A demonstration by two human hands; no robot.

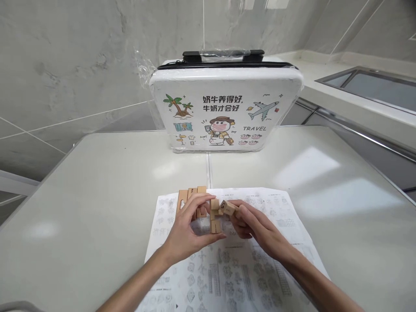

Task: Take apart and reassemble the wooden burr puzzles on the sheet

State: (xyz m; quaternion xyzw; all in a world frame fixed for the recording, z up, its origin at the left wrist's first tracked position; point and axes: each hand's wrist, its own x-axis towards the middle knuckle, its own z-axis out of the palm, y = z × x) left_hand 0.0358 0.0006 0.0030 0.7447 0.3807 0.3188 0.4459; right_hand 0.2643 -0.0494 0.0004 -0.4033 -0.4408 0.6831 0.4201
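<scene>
My left hand (183, 236) grips a notched wooden puzzle piece (215, 226) upright, thumb at its lower end and fingers at the top. Just to the right, my right hand (255, 223) pinches a second wooden puzzle piece (229, 208), with a dark mark on its end. This one is tilted, its end close beside the first piece's notch; I cannot tell whether the two touch. Behind my left fingers, several more wooden pieces (192, 190) lie side by side, partly hidden. Under both hands spreads a large printed sheet (182, 271) with rows of small diagrams.
A white case (198, 82) with travel cartoons, a black handle and clear plastic wrap stands at the back of the pale table (97, 208). A seam runs down the table's middle. Behind is a grey tiled wall (81, 56), and a counter (354, 93) is at the right.
</scene>
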